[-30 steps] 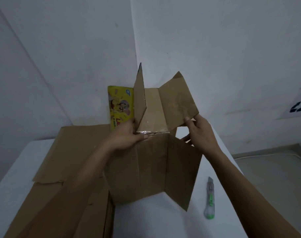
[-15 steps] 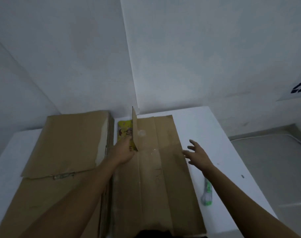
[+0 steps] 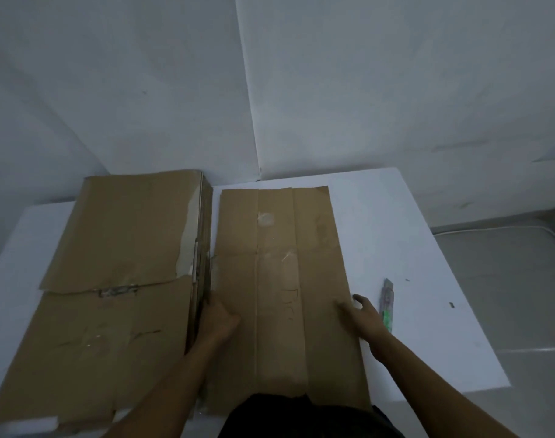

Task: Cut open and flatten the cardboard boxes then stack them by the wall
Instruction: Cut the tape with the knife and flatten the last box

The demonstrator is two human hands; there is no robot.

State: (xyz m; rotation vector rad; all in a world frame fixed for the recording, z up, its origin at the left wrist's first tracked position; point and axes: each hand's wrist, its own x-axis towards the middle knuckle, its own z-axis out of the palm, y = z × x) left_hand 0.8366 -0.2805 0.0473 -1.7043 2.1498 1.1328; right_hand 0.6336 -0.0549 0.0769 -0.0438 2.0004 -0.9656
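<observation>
Head view: a flattened box [image 3: 279, 279] lies brown side up on the white table [image 3: 396, 222], its long side running away from the person toward the wall [image 3: 364, 90]. Two lengthwise creases split it into three strips, and one cross crease runs over its middle. Its far edge stops just short of the wall. Its near edge reaches the table's front.

The left hand [image 3: 217, 317] sits on the box's left edge, on the near half, with its fingers dipping into the narrow gap there. Its grip is narrow, closed on that edge. The right hand [image 3: 363, 314] is at the box's right edge, level with the left one. Its thumb lies on top and its fingers curl round the edge: a narrow grip, holding the box.

Left of the box, just beside it, lies the stack [image 3: 118, 248] of flattened cardboard, wider than the box. Its top sheet is torn along the right side. Right of the box, near the right hand but apart from it, a knife [image 3: 386, 300] with a green end lies on the table, roughly parallel to the box's edge. Farther right of the box, past the table's edge, is grey floor [image 3: 507, 295] with a thin cable [image 3: 491, 228] on it.
</observation>
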